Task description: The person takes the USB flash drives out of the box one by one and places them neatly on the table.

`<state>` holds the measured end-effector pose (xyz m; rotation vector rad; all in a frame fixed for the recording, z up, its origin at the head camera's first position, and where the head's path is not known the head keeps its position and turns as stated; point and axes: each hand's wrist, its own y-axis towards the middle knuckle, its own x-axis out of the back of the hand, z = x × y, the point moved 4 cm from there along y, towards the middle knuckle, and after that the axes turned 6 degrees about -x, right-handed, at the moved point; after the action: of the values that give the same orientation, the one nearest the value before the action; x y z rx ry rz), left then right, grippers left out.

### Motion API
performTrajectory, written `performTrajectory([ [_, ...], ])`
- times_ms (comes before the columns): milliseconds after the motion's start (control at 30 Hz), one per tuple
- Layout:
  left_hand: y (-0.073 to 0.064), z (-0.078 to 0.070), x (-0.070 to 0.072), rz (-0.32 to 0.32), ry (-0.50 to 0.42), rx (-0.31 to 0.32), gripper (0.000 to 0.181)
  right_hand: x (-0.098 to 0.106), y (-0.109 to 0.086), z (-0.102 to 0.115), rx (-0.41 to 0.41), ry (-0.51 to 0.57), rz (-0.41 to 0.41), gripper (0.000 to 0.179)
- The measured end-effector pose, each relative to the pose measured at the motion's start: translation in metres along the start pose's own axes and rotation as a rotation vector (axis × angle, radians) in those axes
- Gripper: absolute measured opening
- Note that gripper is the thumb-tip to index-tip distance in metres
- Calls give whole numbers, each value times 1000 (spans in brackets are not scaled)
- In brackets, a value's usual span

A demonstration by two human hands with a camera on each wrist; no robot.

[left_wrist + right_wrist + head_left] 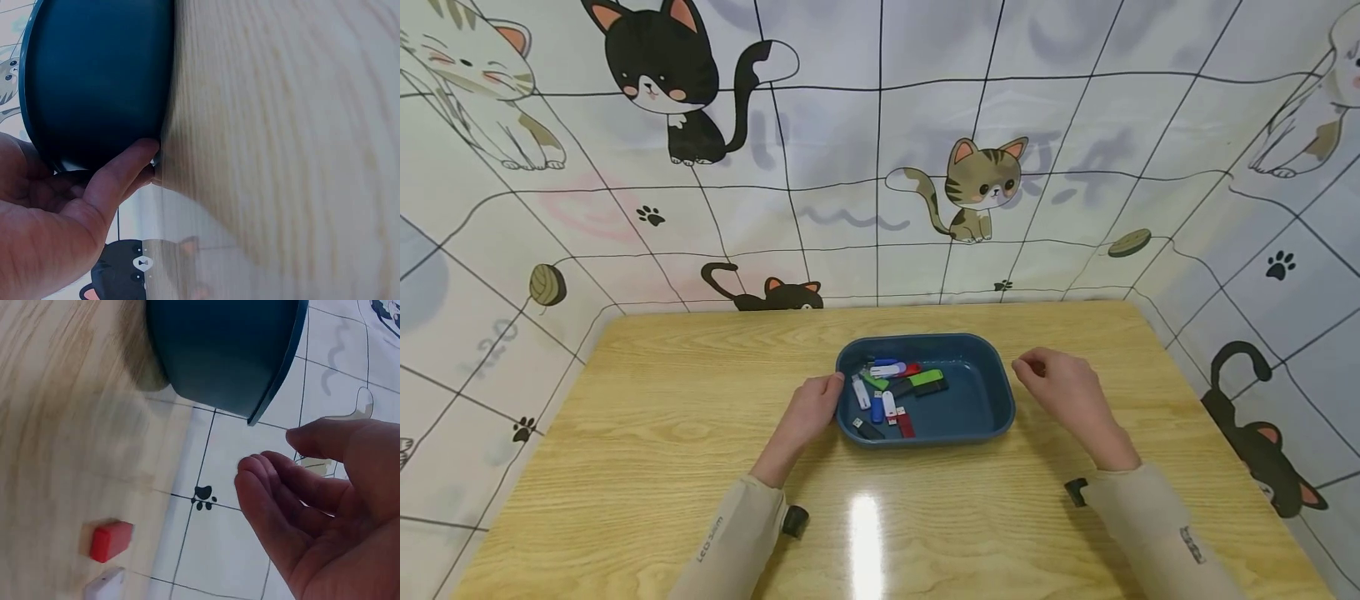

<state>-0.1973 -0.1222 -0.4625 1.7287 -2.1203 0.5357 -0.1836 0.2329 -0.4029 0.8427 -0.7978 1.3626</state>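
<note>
A dark blue rectangular tray (977, 392) sits on the table, with several USB flash drives (889, 405) lying loose in its left half. They are black, blue, white, red and green. At the tray's left end my left hand (805, 408) holds it, thumb at the rim. The left wrist view shows the fingers (122, 172) against the outer wall, low near the tabletop. My right hand (1063, 387) hovers beyond the right end, apart from the tray. In the right wrist view its fingers (269, 519) are loosely bent, with a gap to the thumb and nothing held.
On the wooden table (700, 375), a small red block-like object (111, 541) and a whitish one (105, 584) lie right of the tray, visible only in the right wrist view. A cat-patterned cloth (850, 167) forms walls behind and at both sides.
</note>
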Motion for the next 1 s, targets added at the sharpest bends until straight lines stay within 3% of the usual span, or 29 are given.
performTrajectory([
  [167,0,-1,2,-3,6,-2,45,6,5,22,89,-22,-60,25],
  [300,0,0,3,-6,3,-1,45,13,12,52,165,-77,-28,23],
  [467,1,0,3,-12,-5,-3,46,12,25,96,339,-200,81,23],
  [667,1,1,2,-9,-8,-9,44,-10,34,132,594,-272,244,25],
  [1000,1,2,0,-1,10,-17,45,-57,52,161,690,-378,422,26],
])
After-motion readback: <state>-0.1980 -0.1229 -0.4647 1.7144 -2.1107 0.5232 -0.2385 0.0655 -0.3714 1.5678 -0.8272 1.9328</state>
